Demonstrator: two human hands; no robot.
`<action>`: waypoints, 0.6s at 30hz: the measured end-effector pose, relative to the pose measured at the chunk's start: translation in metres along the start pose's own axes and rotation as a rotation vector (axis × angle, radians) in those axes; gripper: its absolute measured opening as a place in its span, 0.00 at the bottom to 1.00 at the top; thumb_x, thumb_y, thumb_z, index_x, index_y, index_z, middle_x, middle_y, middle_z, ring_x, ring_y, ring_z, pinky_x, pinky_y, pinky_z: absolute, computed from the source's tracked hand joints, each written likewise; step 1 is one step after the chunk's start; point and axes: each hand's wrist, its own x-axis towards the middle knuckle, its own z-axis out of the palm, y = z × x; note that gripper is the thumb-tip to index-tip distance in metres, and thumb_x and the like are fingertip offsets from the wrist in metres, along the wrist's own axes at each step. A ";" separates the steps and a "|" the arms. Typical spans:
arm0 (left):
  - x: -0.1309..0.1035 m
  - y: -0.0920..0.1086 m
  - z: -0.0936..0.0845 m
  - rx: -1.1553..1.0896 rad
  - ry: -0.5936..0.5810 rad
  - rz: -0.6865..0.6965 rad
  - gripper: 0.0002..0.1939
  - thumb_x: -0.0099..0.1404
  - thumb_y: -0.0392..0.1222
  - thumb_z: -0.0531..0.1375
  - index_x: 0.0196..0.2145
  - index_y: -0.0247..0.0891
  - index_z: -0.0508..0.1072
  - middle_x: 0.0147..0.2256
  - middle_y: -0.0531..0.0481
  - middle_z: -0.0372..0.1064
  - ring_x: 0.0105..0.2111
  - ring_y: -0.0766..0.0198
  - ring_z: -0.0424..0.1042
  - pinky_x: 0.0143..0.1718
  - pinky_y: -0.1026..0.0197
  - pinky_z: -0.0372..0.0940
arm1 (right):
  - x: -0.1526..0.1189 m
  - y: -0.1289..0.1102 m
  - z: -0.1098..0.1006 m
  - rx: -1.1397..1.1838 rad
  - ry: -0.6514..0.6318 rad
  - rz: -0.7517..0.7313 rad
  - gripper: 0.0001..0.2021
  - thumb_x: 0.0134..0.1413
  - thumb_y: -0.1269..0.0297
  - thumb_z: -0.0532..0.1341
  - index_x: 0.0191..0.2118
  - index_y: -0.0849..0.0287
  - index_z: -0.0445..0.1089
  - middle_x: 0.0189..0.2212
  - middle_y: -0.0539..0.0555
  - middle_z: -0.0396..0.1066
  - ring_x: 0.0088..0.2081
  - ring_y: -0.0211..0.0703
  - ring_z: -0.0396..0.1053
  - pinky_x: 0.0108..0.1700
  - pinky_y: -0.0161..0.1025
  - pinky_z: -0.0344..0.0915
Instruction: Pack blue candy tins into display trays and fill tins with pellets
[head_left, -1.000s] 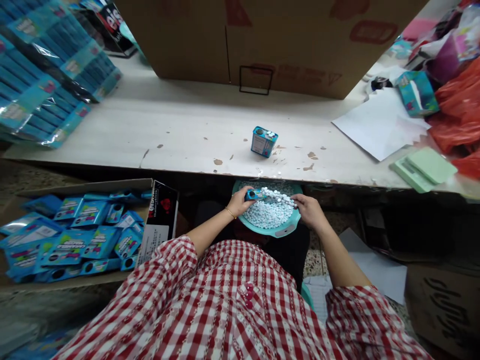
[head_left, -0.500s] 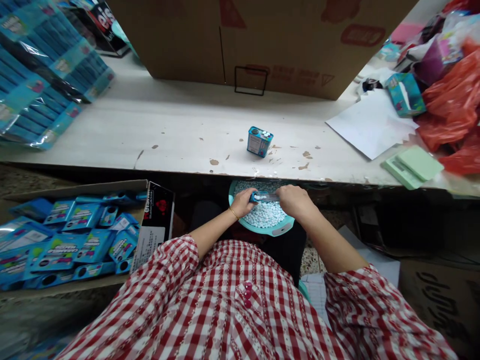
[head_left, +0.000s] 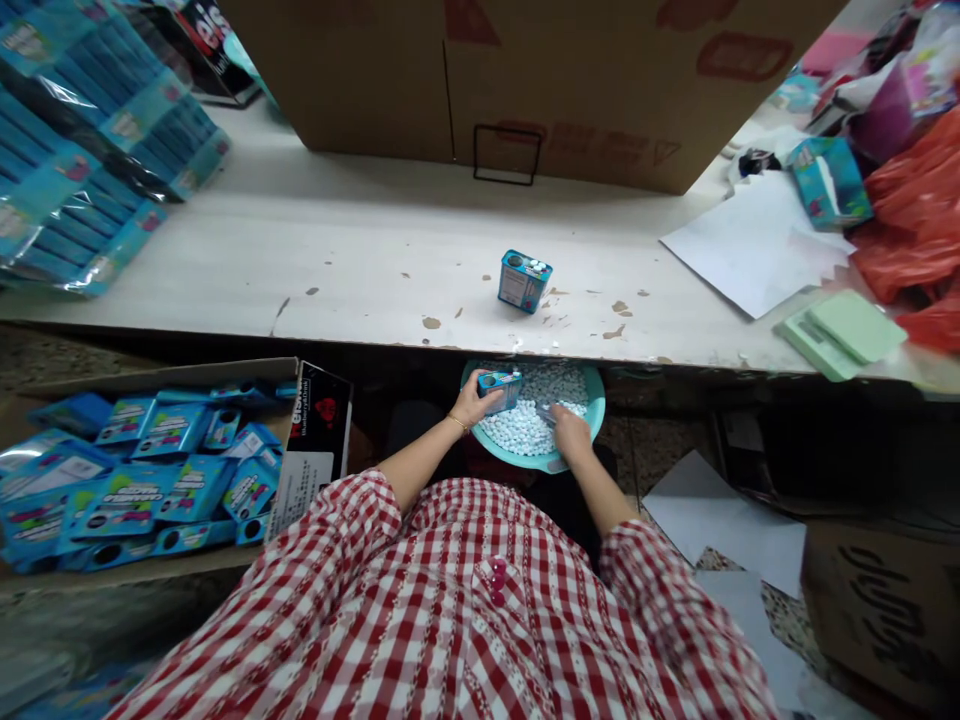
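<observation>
My left hand grips a small blue tin, holding it over the left part of a turquoise basin. Small white mints fill much of that basin, which rests at my lap below the table edge. My right hand is closed, low in the basin, around a clear scoop whose end dips among the mints. Most of the scoop is hard to make out. On the table, a second blue tin stands upright with several white mints on its top.
A cardboard box stands at the table's back, a black wire stand before it. Blue packs are stacked left. An open carton holds several blue tins. A green scale, paper and red bags lie right.
My right hand has drawn the clear scoop away from the tin and lowered it into the mints. My left hand still holds the tin, now tilted more upright.
</observation>
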 end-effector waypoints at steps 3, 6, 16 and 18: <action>0.005 -0.002 0.008 -0.065 -0.016 -0.047 0.20 0.51 0.45 0.62 0.40 0.36 0.61 0.33 0.51 0.65 0.36 0.63 0.66 0.44 0.58 0.61 | 0.016 -0.011 0.025 0.112 0.037 0.044 0.21 0.56 0.73 0.44 0.50 0.53 0.65 0.47 0.55 0.69 0.47 0.48 0.67 0.43 0.41 0.63; 0.002 0.002 0.008 -0.119 -0.035 -0.012 0.22 0.52 0.46 0.62 0.42 0.37 0.62 0.35 0.50 0.65 0.38 0.62 0.66 0.44 0.59 0.61 | 0.026 -0.005 0.036 0.248 0.060 0.054 0.19 0.58 0.68 0.43 0.48 0.52 0.67 0.44 0.53 0.71 0.46 0.46 0.68 0.44 0.40 0.64; -0.011 0.022 -0.029 -0.039 -0.003 0.137 0.23 0.52 0.45 0.62 0.44 0.36 0.62 0.36 0.50 0.65 0.36 0.63 0.66 0.44 0.59 0.61 | 0.018 0.038 0.012 0.504 0.134 -0.042 0.14 0.53 0.68 0.49 0.40 0.59 0.71 0.38 0.55 0.74 0.40 0.43 0.69 0.43 0.37 0.63; -0.010 0.022 -0.026 -0.039 -0.007 0.148 0.22 0.52 0.44 0.62 0.43 0.36 0.63 0.36 0.50 0.65 0.36 0.63 0.66 0.44 0.59 0.61 | 0.012 0.047 -0.001 0.525 0.156 -0.045 0.15 0.52 0.68 0.49 0.39 0.60 0.71 0.34 0.55 0.74 0.36 0.42 0.69 0.41 0.38 0.64</action>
